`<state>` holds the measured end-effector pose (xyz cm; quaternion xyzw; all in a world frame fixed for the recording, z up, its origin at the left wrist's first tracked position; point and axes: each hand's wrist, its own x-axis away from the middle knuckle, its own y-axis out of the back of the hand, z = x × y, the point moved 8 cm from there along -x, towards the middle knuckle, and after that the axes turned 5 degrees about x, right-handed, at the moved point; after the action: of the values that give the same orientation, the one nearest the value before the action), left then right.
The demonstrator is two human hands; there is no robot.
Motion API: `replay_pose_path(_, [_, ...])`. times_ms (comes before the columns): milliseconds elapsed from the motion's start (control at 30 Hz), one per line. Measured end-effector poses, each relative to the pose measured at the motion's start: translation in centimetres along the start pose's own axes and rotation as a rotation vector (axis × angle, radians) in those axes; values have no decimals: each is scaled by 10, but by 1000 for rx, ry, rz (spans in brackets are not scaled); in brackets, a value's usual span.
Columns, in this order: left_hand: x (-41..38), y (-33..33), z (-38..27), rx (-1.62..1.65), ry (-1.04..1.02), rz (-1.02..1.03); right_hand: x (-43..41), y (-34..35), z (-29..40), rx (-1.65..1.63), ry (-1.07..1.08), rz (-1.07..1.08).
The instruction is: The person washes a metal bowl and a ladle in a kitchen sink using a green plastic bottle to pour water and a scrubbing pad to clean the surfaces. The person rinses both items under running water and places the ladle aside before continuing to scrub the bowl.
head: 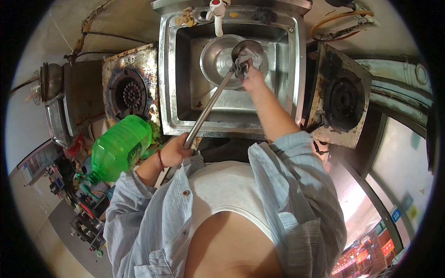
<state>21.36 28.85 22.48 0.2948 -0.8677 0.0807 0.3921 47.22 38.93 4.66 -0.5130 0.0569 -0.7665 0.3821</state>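
My left hand [176, 151] grips the long metal handle [208, 107] of a ladle near its lower end. The ladle's round metal bowl [246, 47] is over the sink, above a round metal basin [217, 62]. My right hand [253, 79] holds a crumpled grey cloth [248, 62] against the ladle bowl, near where the handle joins it. The basin lies inside the stainless steel sink [231, 125], partly hidden by the ladle and my right hand.
A white tap [217, 21] with a red-marked top reaches over the sink. Sooty gas burners flank it, left [131, 92] and right [344, 100]. A large green plastic bottle [120, 147] lies by my left forearm. A dark scouring pad [263, 15] rests on the sink's back ledge.
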Motion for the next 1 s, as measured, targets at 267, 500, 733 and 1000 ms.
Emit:
replay_pose_path(267, [-37,-12,-6,-265,-68,-82,31,-38,-47,-593,-258,87])
replay_pose_path(500, [-66,-12,-20,-141,1,-120,121,-57,-82,-61,-95,104])
replay_pose_path(733, [-45,-22,-17,-666,72,-177,32,-5,-17,-22,2,-180])
replay_pose_path(1000, [-61,2,-28,-821,188,-371,105,-61,-100,164,-151,90])
